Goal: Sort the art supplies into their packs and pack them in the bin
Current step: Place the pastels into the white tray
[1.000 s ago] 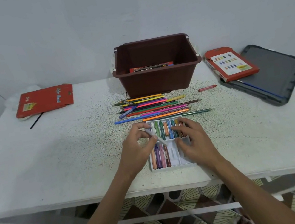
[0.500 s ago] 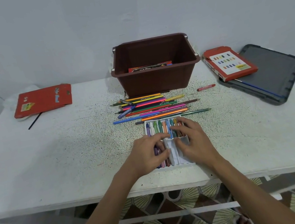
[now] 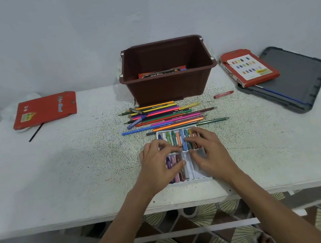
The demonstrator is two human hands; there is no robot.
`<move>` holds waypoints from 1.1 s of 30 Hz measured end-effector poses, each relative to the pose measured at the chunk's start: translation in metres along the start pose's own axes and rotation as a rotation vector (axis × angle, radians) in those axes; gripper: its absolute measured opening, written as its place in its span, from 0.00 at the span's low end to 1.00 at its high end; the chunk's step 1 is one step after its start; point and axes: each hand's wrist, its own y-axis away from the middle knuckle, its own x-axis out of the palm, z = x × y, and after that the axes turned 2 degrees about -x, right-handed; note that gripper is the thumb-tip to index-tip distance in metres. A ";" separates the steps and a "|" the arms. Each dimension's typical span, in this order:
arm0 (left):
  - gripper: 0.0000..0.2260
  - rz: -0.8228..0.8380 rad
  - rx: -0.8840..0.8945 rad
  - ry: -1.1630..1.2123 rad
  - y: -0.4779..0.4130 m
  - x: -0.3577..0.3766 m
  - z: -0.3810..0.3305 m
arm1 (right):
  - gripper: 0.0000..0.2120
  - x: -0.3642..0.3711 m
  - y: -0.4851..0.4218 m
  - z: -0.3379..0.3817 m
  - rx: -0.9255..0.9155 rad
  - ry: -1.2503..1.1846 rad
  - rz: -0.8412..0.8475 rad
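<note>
A white crayon tray [image 3: 202,175] with two rows of crayons lies near the table's front edge. My left hand [image 3: 158,164] is curled over its lower row and pinches a white crayon [image 3: 183,156] between thumb and forefinger, down in a slot. My right hand [image 3: 211,152] rests its fingers on the tray's right side, over the upper row and the bare slots. Behind the tray lie several colored pencils [image 3: 165,116]. The brown bin [image 3: 171,89] stands behind them with a red pack [image 3: 161,72] inside.
A loose red crayon [image 3: 223,94] lies right of the pencils. An orange crayon box [image 3: 249,67] leans on a dark grey lid [image 3: 297,75] at the right. At the far left are a flat red pencil pack [image 3: 46,109] and a black pencil [image 3: 36,132].
My left hand brought the white crayon down from above the tray into the lower row. My right hand stayed on the tray's right side.
</note>
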 end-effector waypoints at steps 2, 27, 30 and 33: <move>0.20 0.005 0.011 -0.006 0.000 0.001 0.002 | 0.18 0.000 0.000 0.000 0.003 -0.003 0.003; 0.16 -0.267 -0.154 -0.218 -0.047 -0.038 0.070 | 0.18 -0.001 0.001 0.001 0.018 -0.018 0.008; 0.17 -0.291 -0.195 -0.231 -0.065 -0.047 0.073 | 0.18 -0.001 0.001 0.002 0.013 -0.005 0.018; 0.16 -0.248 -0.208 -0.309 -0.081 -0.050 0.072 | 0.18 -0.001 0.001 0.002 0.017 0.001 0.022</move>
